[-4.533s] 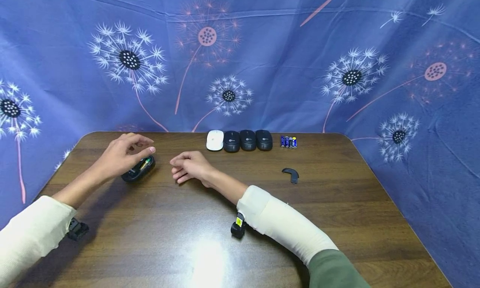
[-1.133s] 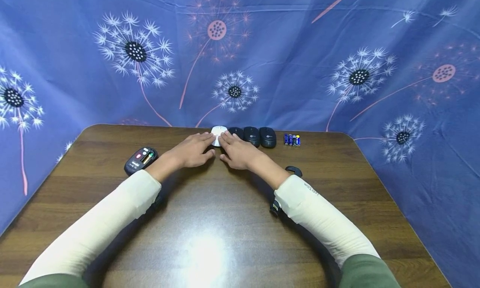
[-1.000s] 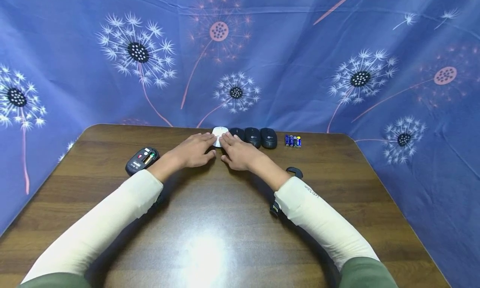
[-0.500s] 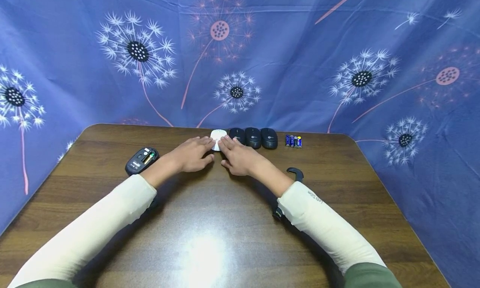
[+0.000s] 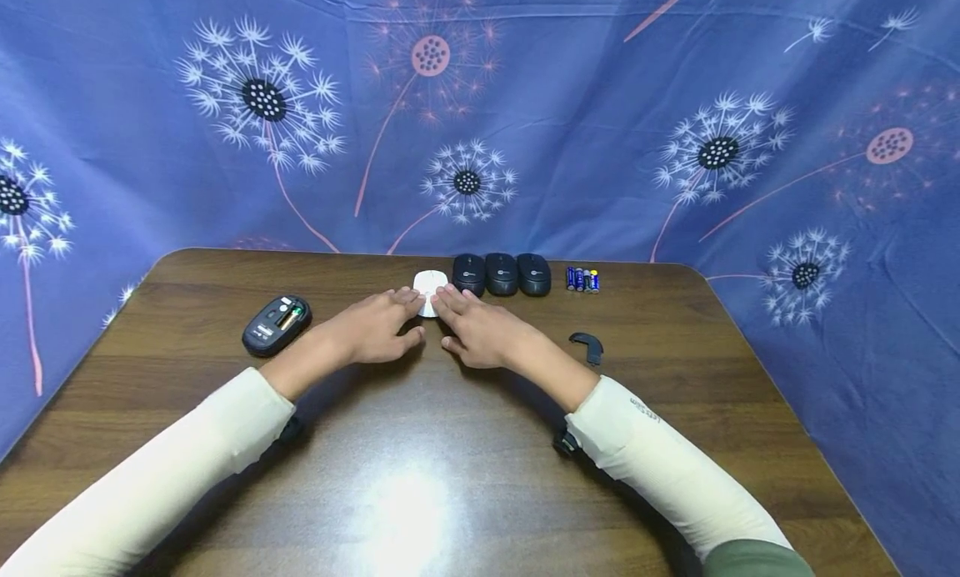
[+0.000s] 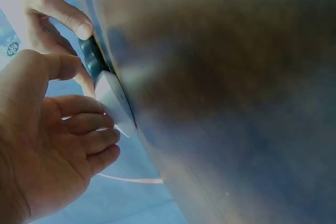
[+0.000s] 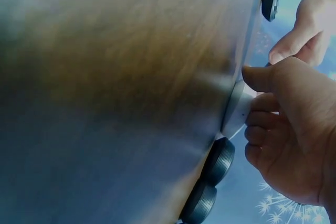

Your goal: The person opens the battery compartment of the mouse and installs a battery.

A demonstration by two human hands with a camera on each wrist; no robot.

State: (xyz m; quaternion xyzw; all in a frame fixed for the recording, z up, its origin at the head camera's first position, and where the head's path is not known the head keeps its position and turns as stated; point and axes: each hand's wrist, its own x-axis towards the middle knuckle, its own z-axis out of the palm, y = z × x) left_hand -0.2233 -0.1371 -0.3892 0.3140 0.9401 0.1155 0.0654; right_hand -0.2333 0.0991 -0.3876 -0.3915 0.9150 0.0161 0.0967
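Observation:
A white computer mouse sits on the table, in front of the end of a row of black mice. My left hand touches its left side with extended fingers. From the right, the fingers of my right hand rest on it, thumb held apart. In the left wrist view the fingertips of the left hand reach the edge of the white mouse. The right wrist view has the right hand at the opposite side of the mouse.
Several black mice line the back edge, with several small batteries to their right. A curved black cover lies at the right. An upturned black mouse at the left has its battery compartment uncovered, a battery inside.
Both hands have come from the left side to the white mouse. It has slid from the back row toward me, between the fingers. The upturned mouse is uncovered by the left hand.

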